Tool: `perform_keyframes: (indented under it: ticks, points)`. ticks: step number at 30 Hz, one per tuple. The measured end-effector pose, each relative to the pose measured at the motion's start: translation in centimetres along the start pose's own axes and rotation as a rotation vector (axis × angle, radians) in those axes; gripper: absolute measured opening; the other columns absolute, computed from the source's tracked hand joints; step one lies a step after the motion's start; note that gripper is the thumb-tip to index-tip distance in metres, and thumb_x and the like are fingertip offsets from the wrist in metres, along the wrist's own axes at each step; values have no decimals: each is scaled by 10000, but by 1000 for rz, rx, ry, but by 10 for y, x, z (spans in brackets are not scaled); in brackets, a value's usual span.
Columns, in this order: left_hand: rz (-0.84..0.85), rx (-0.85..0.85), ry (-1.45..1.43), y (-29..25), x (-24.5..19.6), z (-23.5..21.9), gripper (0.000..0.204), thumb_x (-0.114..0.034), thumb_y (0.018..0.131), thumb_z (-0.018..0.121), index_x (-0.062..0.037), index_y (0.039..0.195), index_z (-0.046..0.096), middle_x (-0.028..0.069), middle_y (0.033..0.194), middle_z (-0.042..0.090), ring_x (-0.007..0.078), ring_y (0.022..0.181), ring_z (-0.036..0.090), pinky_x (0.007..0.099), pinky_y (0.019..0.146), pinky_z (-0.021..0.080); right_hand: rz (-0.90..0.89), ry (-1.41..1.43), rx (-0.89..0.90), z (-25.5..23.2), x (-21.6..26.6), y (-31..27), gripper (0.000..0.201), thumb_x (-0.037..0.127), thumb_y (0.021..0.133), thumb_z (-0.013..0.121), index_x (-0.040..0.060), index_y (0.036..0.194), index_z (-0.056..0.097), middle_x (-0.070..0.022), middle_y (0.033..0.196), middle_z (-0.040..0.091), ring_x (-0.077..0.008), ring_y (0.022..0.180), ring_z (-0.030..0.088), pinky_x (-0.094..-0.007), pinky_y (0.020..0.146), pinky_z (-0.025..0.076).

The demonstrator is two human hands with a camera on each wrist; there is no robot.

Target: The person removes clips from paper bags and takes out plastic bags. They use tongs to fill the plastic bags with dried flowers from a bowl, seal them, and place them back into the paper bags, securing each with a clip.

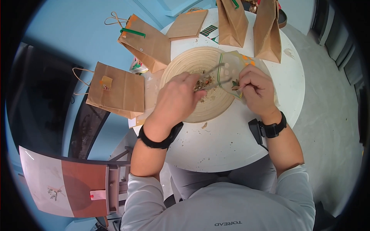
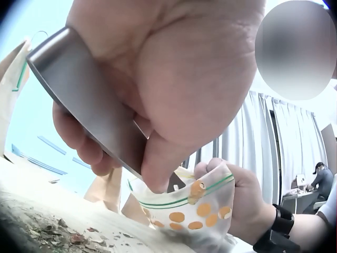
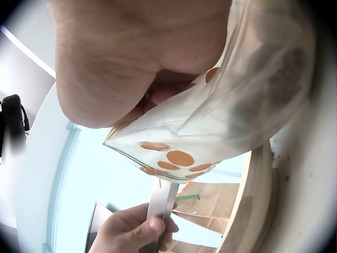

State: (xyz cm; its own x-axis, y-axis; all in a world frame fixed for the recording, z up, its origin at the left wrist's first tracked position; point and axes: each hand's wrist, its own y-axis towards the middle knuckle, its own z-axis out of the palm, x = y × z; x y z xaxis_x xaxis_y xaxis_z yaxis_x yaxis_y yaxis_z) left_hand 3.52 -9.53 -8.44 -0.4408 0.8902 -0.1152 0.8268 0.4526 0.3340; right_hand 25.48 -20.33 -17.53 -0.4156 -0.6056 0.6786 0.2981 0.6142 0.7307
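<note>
My left hand (image 1: 175,98) grips metal tongs (image 2: 95,100), whose wide, bent end shows in the left wrist view. In the head view their two arms reach over the tray to the mouth of a zip bag (image 3: 200,126). That bag is translucent, with orange dots and a green seal line; dark contents show through its side. Pinched at its rim, it hangs from my right hand (image 1: 256,86). Under the tongs lies a round wooden tray (image 1: 185,61) with a scatter of dried leaf bits (image 1: 206,82) in its middle.
Several brown paper bags (image 1: 119,88) stand along the left and far side of the round white table (image 1: 216,150). One folded paper bag (image 1: 189,24) lies at the back. Crumbs dot the near tabletop. Far off, a person (image 2: 320,182) sits at a desk.
</note>
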Motion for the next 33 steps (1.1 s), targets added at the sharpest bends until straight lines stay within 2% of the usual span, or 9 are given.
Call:
perform_keyframes:
  ticks: [3, 6, 12, 18, 21, 24, 29, 31, 33]
  points:
    - [-260, -75, -95, -29, 17, -3, 388, -209, 849, 856, -10, 1146, 703, 163, 839, 722, 399, 806, 712, 457, 708, 558, 6, -2, -43, -2, -1, 0, 144, -145, 764, 528, -22, 775, 601, -84, 852, 608, -193, 747, 572, -283, 662, 454]
    - [-379, 83, 123, -66, 36, 6, 384, -282, 836, 865, -18, 1076, 724, 159, 825, 719, 375, 802, 727, 456, 701, 566, 10, -18, -66, -1, -1, 0, 143, -141, 772, 524, -22, 772, 602, -81, 855, 605, -193, 762, 571, -280, 698, 460]
    - [-403, 78, 258, -89, 29, 23, 396, -402, 815, 852, -35, 909, 740, 132, 837, 713, 349, 791, 735, 450, 699, 572, 24, -11, -67, -2, -1, 6, 137, -119, 805, 509, -23, 783, 604, -63, 866, 604, -166, 819, 568, -265, 778, 455]
    - [-413, -112, 231, -106, 9, 8, 446, -416, 828, 849, -45, 1050, 738, 129, 997, 709, 325, 972, 712, 436, 722, 574, 147, 115, 5, -23, 60, 30, 179, -125, 817, 483, 1, 803, 609, -47, 918, 595, -132, 806, 536, -271, 758, 443]
    - [-270, -310, -11, -154, -14, 2, 497, -338, 840, 873, -50, 1214, 716, 134, 1095, 684, 274, 1001, 688, 398, 746, 572, 132, 261, 119, -34, 96, 27, 166, -113, 816, 472, 9, 810, 584, -54, 939, 571, -132, 796, 502, -272, 741, 418]
    - [-288, -271, -502, -198, -44, -4, 570, -226, 838, 888, -59, 1340, 676, 124, 1204, 649, 254, 964, 665, 369, 779, 560, 60, 372, 316, -32, 134, 12, 44, 61, 846, 550, 48, 830, 512, -50, 936, 503, -133, 798, 439, -262, 739, 370]
    - [-326, -396, -778, -229, -61, -8, 1174, -218, 668, 1012, -71, 1630, 355, 133, 1482, 544, 251, 1266, 559, 376, 919, 535, 157, 429, 476, -6, 177, -28, 651, 562, 773, 889, 144, 854, 396, -12, 937, 438, -118, 787, 350, -245, 717, 300]
    - [-237, -448, -891, -232, -67, -5, 1197, -229, 657, 1018, -78, 1637, 347, 131, 1541, 508, 253, 1317, 538, 383, 951, 528, 124, 359, 554, -3, 171, -40, 830, 683, 600, 961, 171, 840, 353, 6, 922, 429, -116, 784, 319, -247, 709, 282]
    - [-200, -446, -985, -229, -74, -2, 1144, -205, 678, 1000, -73, 1622, 369, 122, 1515, 534, 237, 1300, 557, 365, 960, 525, 120, 354, 595, 3, 169, -47, 827, 638, 589, 987, 173, 837, 350, 8, 913, 429, -119, 781, 315, -253, 703, 282]
